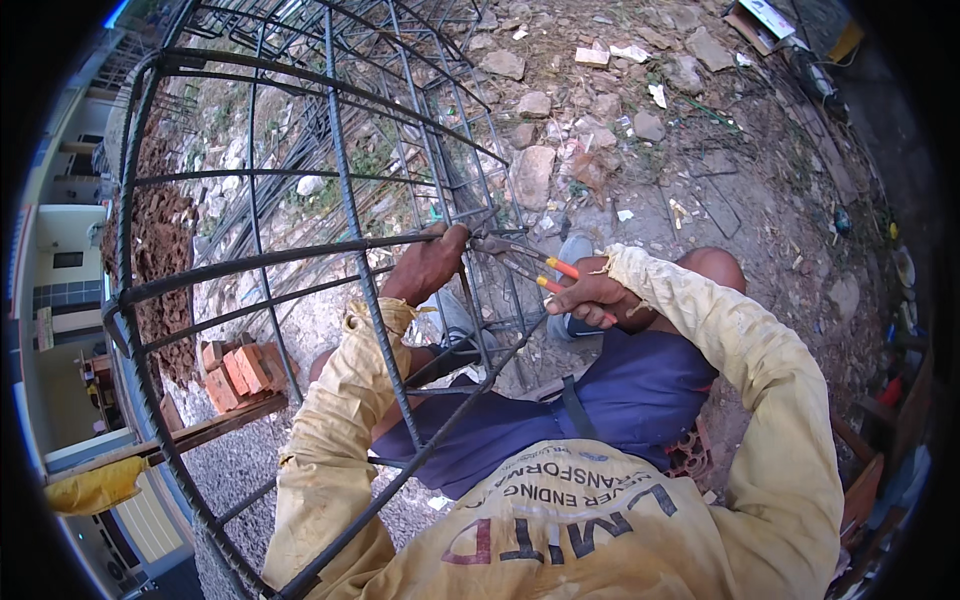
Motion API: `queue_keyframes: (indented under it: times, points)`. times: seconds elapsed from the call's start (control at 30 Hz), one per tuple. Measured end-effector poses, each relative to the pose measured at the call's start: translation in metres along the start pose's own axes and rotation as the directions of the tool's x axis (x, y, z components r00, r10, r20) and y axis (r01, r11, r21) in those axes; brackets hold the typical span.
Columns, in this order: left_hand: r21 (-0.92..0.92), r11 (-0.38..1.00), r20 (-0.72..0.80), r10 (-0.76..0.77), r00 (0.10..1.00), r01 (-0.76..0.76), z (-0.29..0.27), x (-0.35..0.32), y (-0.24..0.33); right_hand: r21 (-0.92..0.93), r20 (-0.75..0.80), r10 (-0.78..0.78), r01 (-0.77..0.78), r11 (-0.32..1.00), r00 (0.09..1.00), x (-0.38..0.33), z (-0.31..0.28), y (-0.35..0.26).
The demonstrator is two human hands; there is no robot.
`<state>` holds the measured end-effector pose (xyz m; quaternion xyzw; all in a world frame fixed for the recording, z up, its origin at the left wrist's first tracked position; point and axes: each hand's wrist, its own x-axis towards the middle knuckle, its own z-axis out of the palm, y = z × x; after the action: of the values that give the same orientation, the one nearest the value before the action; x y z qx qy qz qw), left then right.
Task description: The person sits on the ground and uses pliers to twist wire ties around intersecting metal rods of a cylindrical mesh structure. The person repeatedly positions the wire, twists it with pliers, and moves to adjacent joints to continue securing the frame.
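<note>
A cage of dark ribbed rebar (360, 225) with square stirrups rises in front of me and to my left. My left hand (430, 264) is closed around one of its bars, close to a crossing. My right hand (598, 297) grips the orange-and-yellow handles of a pair of pincers (507, 252). The pincers' metal jaws meet the rebar crossing right beside my left fingertips. Whether wire sits between the jaws is too small to tell. Both my forearms are in loose yellowish sleeves, and the left one reaches in among the bars.
Loose steel rods (290, 205) lie on the ground beyond the cage. Orange bricks (243, 374) are stacked at the left near a wooden plank (228, 421). Stones (534, 176) and litter cover the dirt ahead. Bent rods (715, 190) lie at the far right.
</note>
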<state>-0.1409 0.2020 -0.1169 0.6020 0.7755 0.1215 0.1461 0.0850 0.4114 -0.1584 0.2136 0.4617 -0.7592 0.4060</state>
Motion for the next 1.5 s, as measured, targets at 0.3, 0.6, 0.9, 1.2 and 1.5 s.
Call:
queue_keyframes:
  times: [0.3, 0.6, 0.9, 1.2, 1.5]
  points:
    - [0.009, 1.0, -0.019, -0.001, 1.0, 0.001, 0.0, 0.003, 0.0, 0.074, 0.179, -0.089, 0.077, 0.994, 0.98, 0.002, -0.013, 0.0]
    - [0.017, 1.0, 0.011, -0.007, 1.0, 0.007, -0.004, 0.002, 0.006, -0.932, -0.355, -0.845, -0.227, 0.283, 0.4, -0.041, 0.037, 0.001]
    - [0.036, 0.999, -0.024, -0.01, 1.0, 0.011, -0.004, 0.002, 0.009, -0.897, -0.401, -0.671, -0.117, 0.427, 0.624, -0.045, 0.018, -0.028]
    - [0.121, 0.993, 0.002, -0.01, 1.0, 0.009, -0.001, -0.002, 0.005, -0.397, -0.319, -0.14, 0.002, 0.918, 0.937, -0.053, -0.001, -0.06]
    - [-0.013, 0.996, 0.027, -0.085, 0.996, 0.086, -0.001, 0.003, 0.008, 0.326, 0.582, 0.005, -0.239, 0.915, 0.813, 0.011, -0.075, -0.007]
